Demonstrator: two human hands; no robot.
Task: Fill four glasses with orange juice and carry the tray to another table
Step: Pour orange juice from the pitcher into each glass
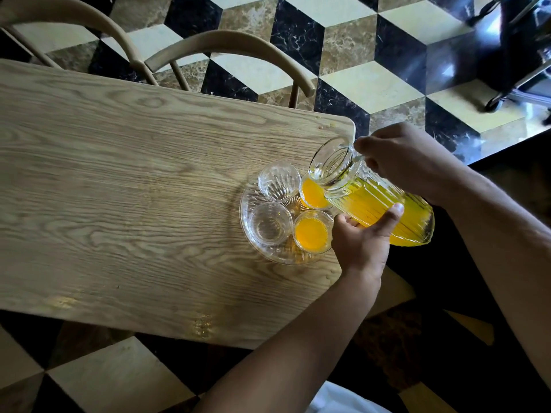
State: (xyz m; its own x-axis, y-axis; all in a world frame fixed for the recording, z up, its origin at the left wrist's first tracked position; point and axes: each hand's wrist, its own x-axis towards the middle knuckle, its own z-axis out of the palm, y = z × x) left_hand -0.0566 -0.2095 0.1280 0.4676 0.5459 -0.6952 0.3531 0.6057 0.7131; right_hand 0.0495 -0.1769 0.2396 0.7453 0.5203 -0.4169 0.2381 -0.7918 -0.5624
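Observation:
A round clear glass tray (249, 234) sits near the right end of the wooden table (119, 189). Four glasses stand on it. The far left glass (278, 181) and the near left glass (269, 223) hold no juice. The near right glass (311, 234) and the far right glass (313, 195) hold orange juice. A ribbed glass pitcher of orange juice (375, 204) is tilted, its spout over the far right glass. My right hand (402, 162) grips the pitcher's handle. My left hand (363, 239) supports the pitcher's body from below.
Two curved wooden chair backs (229, 46) stand at the table's far side. The floor is patterned in black, cream and brown tiles. A dark wheeled object (512, 55) stands at the top right. The tray lies close to the table's right edge.

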